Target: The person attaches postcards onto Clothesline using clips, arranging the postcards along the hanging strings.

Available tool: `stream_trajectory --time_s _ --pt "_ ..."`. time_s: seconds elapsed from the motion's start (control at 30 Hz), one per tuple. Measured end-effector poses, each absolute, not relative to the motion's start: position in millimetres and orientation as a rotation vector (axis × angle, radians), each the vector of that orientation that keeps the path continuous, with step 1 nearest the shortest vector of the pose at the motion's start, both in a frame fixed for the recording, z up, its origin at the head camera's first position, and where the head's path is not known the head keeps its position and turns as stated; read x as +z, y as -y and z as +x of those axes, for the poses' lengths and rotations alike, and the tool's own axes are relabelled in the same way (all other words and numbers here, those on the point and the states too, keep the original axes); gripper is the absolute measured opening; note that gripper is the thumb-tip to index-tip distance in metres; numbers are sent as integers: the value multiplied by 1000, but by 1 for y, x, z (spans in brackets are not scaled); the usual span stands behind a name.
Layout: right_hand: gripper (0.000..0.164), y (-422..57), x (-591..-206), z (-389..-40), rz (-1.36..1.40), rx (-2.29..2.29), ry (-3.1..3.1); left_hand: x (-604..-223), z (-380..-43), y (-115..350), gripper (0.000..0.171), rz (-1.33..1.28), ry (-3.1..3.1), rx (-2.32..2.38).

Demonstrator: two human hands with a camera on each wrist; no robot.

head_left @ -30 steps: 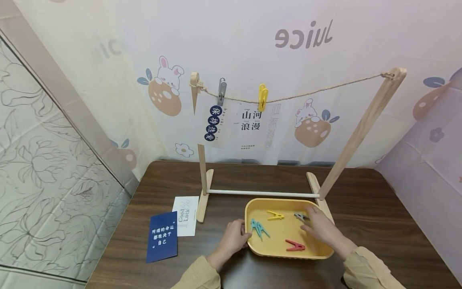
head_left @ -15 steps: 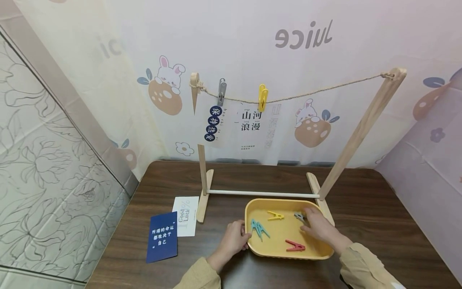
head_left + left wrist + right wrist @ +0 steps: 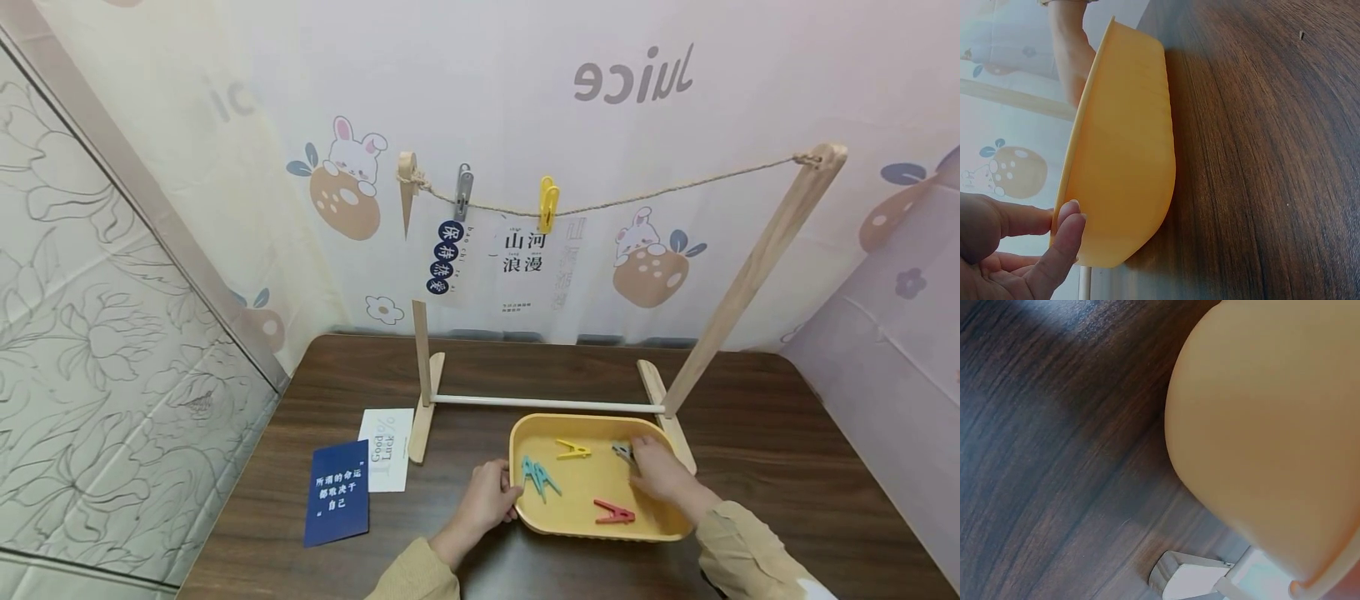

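A shallow yellow plastic basket (image 3: 585, 533) sits on the table with several clothespins in it. My left hand (image 3: 487, 498) pinches its left rim; in the left wrist view the fingers (image 3: 1063, 244) lie against the outer wall. Inside the right end is my right hand (image 3: 660, 471), its fingertips right at a grey clothespin (image 3: 622, 451) and covering part of it; I cannot tell whether they pinch it. A yellow clothespin (image 3: 573, 450), teal clothespins (image 3: 540, 477) and a red clothespin (image 3: 615, 512) lie around. The right wrist view mostly shows the basket's outer wall (image 3: 1260, 425).
Behind the basket stands a wooden frame (image 3: 738, 283) with a rope (image 3: 645, 198). A grey clothespin (image 3: 463, 193) and a yellow clothespin (image 3: 548, 205) hold cards (image 3: 522, 262) on it. A blue card (image 3: 337, 492) overlaps a white card (image 3: 390, 450) at left.
The right hand has shifted slightly left over the grey clothespin, which has turned a little and is more covered. The left hand has stayed on the basket's rim.
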State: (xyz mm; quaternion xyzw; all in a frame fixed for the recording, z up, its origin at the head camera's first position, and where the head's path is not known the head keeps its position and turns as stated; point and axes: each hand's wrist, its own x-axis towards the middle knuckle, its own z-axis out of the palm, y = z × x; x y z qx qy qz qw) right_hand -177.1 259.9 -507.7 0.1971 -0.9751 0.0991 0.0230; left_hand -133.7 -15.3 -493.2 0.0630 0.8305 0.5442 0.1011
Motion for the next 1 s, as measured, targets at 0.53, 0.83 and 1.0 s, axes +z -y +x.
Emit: stream_trajectory --time_s 0.53,0.83,1.0 --pt "20 -256 -507 -175 579 208 3084 -493 -133 14 27 170 -2451 1606" --pt "18 -256 -512 -176 530 258 3104 -493 -133 14 31 140 -2428 1603" --pt "21 -255 -511 -176 496 243 3111 -494 -133 14 31 153 -2434 1613"
